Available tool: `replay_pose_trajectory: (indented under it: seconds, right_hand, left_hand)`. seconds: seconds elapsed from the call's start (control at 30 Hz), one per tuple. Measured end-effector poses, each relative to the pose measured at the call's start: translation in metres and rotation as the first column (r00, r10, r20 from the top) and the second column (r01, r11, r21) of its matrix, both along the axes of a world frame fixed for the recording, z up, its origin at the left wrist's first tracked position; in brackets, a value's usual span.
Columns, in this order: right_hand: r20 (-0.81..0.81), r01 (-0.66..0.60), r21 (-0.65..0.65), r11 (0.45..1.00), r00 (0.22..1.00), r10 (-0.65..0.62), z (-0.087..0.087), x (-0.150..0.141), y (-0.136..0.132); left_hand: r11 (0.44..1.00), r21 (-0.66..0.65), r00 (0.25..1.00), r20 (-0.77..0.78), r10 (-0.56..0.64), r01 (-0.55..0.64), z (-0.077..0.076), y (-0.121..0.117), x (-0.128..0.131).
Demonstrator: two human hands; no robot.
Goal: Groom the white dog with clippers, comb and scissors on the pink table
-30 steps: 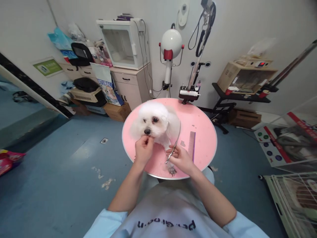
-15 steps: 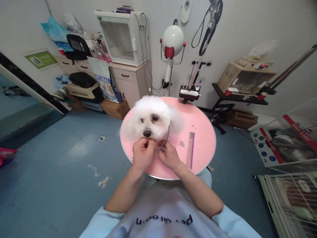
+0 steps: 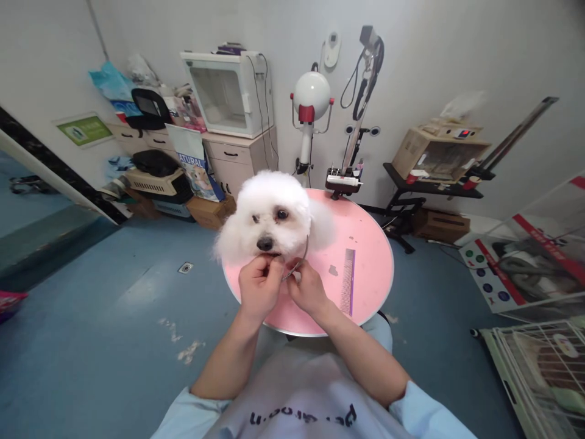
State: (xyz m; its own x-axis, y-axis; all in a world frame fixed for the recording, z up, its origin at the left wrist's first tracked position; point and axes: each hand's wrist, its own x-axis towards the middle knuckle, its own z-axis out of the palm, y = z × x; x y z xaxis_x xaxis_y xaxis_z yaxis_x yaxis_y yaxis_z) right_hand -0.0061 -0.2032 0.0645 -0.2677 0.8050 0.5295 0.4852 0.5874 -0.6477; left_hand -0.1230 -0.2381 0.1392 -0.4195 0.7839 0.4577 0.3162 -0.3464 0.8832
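Note:
A fluffy white dog [image 3: 274,204] faces me on the round pink grooming table [image 3: 370,244], its mouth slightly parted. My left hand [image 3: 261,285] is closed in a pinch at the dog's chin, just under the mouth. Beside it, my right hand [image 3: 307,288] grips a pair of curved scissors [image 3: 303,256]; their thin blades rise along the side of the dog's muzzle. The finger loops are mostly covered by my fingers. A metal comb with a purple spine [image 3: 348,281] lies on the table to the right of my right hand.
A tool holder [image 3: 342,181] is fixed at the table's back edge, below a post with a hanging black loop [image 3: 369,79]. A white-headed dryer [image 3: 311,96] stands behind. Cabinets [image 3: 228,158] line the wall, and a wire cage [image 3: 543,366] is at lower right.
The view has tilted up a little, so the background sits lower. Both hands stay at the dog's chin, and the scissors remain beside its muzzle.

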Motion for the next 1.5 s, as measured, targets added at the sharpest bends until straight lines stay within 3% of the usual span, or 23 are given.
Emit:
replay_pose_trajectory:
  seconds: [0.13, 0.3, 0.5, 0.7, 0.93, 1.33, 1.43, 1.5]
  right_hand:
    - [0.012, -0.078, 0.006, 0.997, 0.997, 0.078, 0.016, 0.008, -0.002]
    - [0.148, -0.151, -0.024, 0.988, 0.977, 0.153, 0.045, 0.032, -0.006]
    - [0.334, -0.143, -0.109, 0.984, 0.927, 0.172, 0.073, 0.054, -0.012]
    - [0.429, -0.094, -0.162, 0.982, 0.890, 0.155, 0.085, 0.064, -0.020]
    - [0.536, -0.041, -0.184, 0.982, 0.833, 0.135, 0.092, 0.068, -0.022]
    - [0.493, -0.021, -0.195, 0.981, 0.862, 0.117, 0.092, 0.050, -0.015]
    - [0.392, -0.023, -0.216, 0.976, 0.913, 0.108, 0.078, 0.054, -0.010]
    - [0.234, -0.046, -0.294, 0.955, 0.965, 0.119, 0.057, 0.057, -0.007]
  left_hand:
    - [1.000, 0.015, 1.000, -0.022, -0.005, 0.005, 0.001, -0.001, -0.005]
    - [0.998, 0.055, 0.997, -0.072, -0.013, 0.017, -0.002, -0.001, -0.011]
    - [0.995, 0.084, 0.996, -0.073, -0.045, 0.051, -0.007, 0.001, -0.012]
    - [0.995, 0.056, 0.996, 0.001, -0.085, 0.085, -0.013, 0.006, -0.012]
    - [0.997, 0.021, 0.997, 0.013, -0.077, 0.077, -0.019, 0.009, -0.016]
    - [0.999, -0.001, 0.999, -0.003, -0.047, 0.047, -0.013, 0.008, -0.025]
    - [1.000, -0.006, 0.999, -0.048, -0.014, 0.014, -0.006, 0.007, -0.032]
    - [0.999, -0.007, 0.995, -0.093, 0.030, -0.031, 0.000, 0.009, -0.042]
